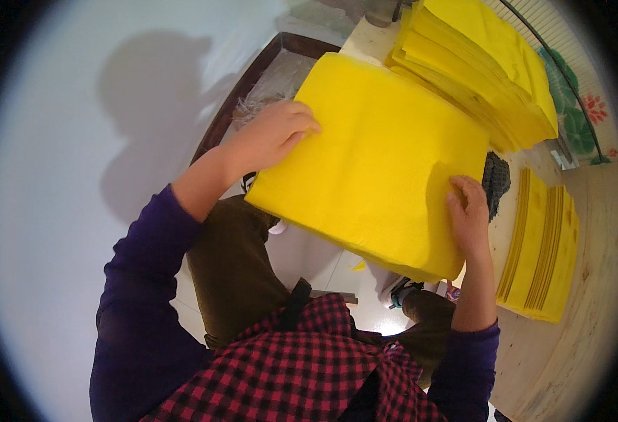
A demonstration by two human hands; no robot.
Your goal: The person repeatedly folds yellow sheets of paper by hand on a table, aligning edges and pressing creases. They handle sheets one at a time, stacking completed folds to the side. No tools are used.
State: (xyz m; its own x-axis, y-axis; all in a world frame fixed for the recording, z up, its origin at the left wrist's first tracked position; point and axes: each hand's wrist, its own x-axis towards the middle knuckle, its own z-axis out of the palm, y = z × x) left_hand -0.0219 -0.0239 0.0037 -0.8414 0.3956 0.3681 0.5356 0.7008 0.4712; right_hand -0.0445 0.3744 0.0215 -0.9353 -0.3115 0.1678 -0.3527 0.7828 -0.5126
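In front of me is a thick stack of yellow cloth-like sheets [379,155], tilted and held up above my lap. My left hand [274,137] grips its left edge with curled fingers, the fingertips lying near the top surface. At the opposite edge, my right hand [469,211] is closed on the stack, thumb and fingers on the upper side. The underside of the stack is hidden, so I cannot tell what it rests on.
A taller yellow pile [478,70] lies on the wooden table [590,274] at the far right. Closer, folded yellow bundles [540,246] stand in rows. Beside them is a dark grey textured thing [495,179]. A brown-rimmed tray [277,46] holds clear plastic by the white wall [48,211].
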